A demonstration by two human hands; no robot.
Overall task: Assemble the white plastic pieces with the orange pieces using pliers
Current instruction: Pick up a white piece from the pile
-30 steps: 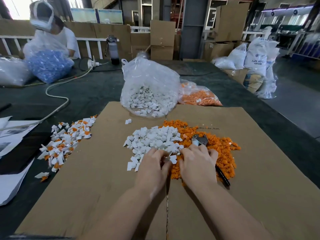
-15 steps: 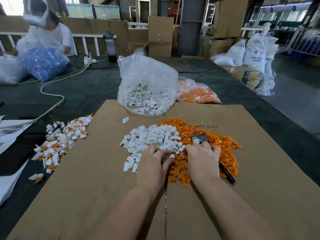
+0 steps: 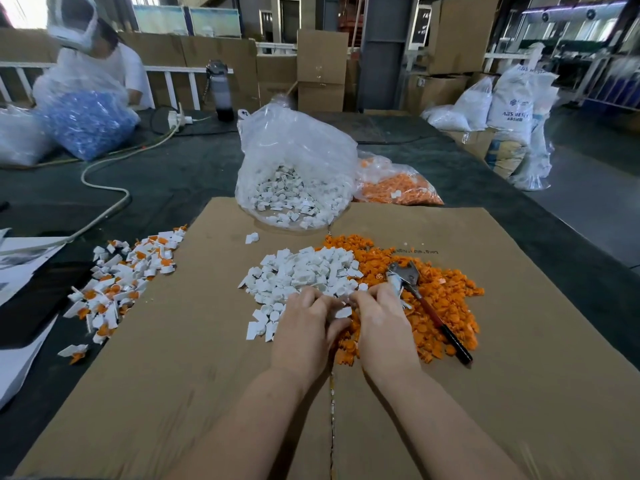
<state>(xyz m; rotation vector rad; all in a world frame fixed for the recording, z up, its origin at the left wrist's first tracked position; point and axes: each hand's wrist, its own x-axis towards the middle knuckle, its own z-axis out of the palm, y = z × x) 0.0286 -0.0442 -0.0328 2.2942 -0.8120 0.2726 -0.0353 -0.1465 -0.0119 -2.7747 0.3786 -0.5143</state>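
Note:
A pile of loose white plastic pieces (image 3: 304,275) lies mid-cardboard, touching a pile of orange pieces (image 3: 440,306) on its right. The pliers (image 3: 427,308) lie on the orange pile, metal head away from me, dark handle toward me. My left hand (image 3: 306,327) and right hand (image 3: 381,322) meet where the two piles join, fingers curled. Together the fingertips pinch a white piece (image 3: 343,312) between them. My right hand lies just left of the pliers and does not grip them. Whatever is under my palms is hidden.
Assembled white-and-orange pieces (image 3: 128,278) are heaped at the cardboard's left edge. A clear bag of white pieces (image 3: 294,174) and a bag of orange pieces (image 3: 398,188) stand behind the piles. Papers (image 3: 20,271) lie far left. A person (image 3: 93,64) works across the table.
Both hands stayed at the seam between the piles, fingers working closer together. My right hand has shifted left off the pliers, so more of the tool shows.

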